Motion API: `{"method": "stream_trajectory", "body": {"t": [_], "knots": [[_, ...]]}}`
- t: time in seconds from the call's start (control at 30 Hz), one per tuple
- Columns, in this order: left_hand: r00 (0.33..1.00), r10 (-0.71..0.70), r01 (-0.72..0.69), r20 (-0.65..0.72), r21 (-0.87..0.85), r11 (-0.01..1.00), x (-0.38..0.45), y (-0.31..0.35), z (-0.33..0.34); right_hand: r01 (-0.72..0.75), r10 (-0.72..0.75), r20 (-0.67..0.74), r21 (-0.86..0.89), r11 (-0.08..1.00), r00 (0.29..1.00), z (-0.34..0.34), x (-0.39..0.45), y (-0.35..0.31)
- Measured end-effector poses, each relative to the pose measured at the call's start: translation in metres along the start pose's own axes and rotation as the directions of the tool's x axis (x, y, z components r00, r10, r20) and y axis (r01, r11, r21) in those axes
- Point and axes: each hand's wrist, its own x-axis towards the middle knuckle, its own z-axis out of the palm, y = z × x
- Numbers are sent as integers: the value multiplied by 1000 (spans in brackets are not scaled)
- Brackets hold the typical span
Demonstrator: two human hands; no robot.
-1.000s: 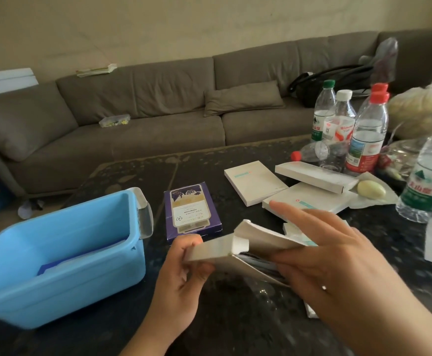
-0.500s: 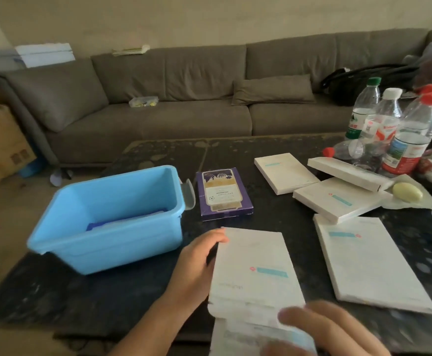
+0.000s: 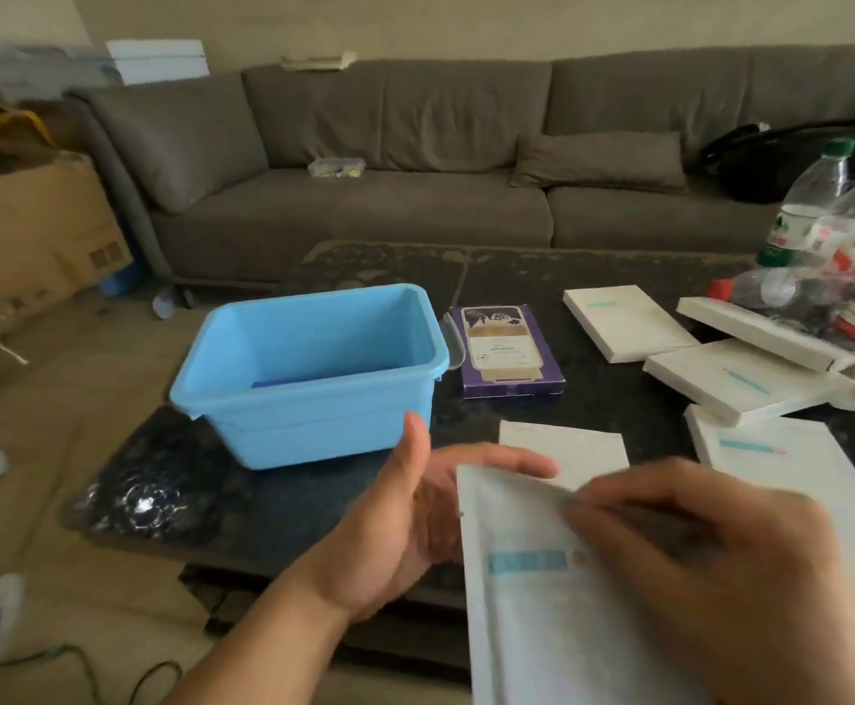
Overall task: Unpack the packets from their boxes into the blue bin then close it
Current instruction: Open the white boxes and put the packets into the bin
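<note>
Two hands at a white packet beside the blue bin.

Right hand (image 3: 710,567) grips the packet (image 3: 542,602) from above, fingers curled over it; left hand (image 3: 415,516) lies relaxed with straight fingers reaching behind the packet's left edge. Blue bin (image 3: 308,399) stands lidless just beyond the left hand, a purple box (image 3: 504,351) touching its right side, white boxes (image 3: 624,320) farther right on the dark table (image 3: 171,491).

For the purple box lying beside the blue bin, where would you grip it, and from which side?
Judging by its pose, grip the purple box across its two long edges, coming from above. It lies flat, face up on the dark table, so only the thin sides offer purchase. Its left edge sits close to the blue bin, so the right side is freer.
</note>
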Motion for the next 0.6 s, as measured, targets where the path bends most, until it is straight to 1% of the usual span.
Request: {"method": "stream_trajectory", "body": {"t": [0.03, 0.07, 0.1, 0.13, 0.17, 0.2, 0.23, 0.27, 0.3, 0.37, 0.43, 0.47, 0.5, 0.53, 0.6], "knots": [[1000, -19, 20, 16, -71, 997, -5, 4, 0, -105, 97, 50, 187, 977, 994, 3, 0, -15], [1000, -19, 19, -2, -79, 997, -7, 7, 0, -208, 174, 146, 268, 941, 974, 14, 8, -27], [998, -14, 11, -63, -50, 999, -7, 10, 1, -279, 227, 193, 312, 908, 955, 18, 18, -31], [988, -1, -2, -153, -16, 1000, -7, 12, 3, -337, 278, 199, 395, 855, 940, 26, 28, -27], [968, 7, -12, -252, -20, 1000, -5, 16, 4, -389, 325, 214, 478, 788, 921, 31, 35, -24], [942, 10, -32, -335, -61, 998, -4, 19, 3, -435, 346, 264, 552, 711, 900, 33, 38, -20], [911, 16, -71, -413, -118, 990, -3, 23, 3, -487, 368, 319, 566, 665, 873, 35, 40, -19], [875, 34, -121, -483, -149, 981, -2, 27, 3, -531, 352, 402, 553, 642, 845, 39, 40, -19], [827, 54, -162, -560, -146, 976, -1, 31, 1, -569, 330, 486, 511, 644, 809, 41, 40, -24], [734, 107, -203, -671, -67, 977, -2, 43, -4, -589, 293, 584, 417, 692, 757, 44, 47, -25], [648, 171, -192, -742, 58, 980, -5, 57, -13, -579, 270, 620, 372, 726, 737, 42, 60, -27], [617, 213, -163, -757, 142, 976, -8, 65, -19, -560, 252, 623, 364, 744, 740, 42, 68, -28], [606, 245, -137, -757, 204, 969, -11, 73, -26, -538, 234, 624, 355, 765, 745, 41, 79, -32], [615, 267, -122, -742, 245, 962, -14, 81, -34, -513, 216, 625, 346, 785, 750, 43, 90, -39], [618, 270, -99, -738, 268, 958, -18, 92, -55, -438, 180, 603, 312, 843, 777, 51, 119, -52]]}}
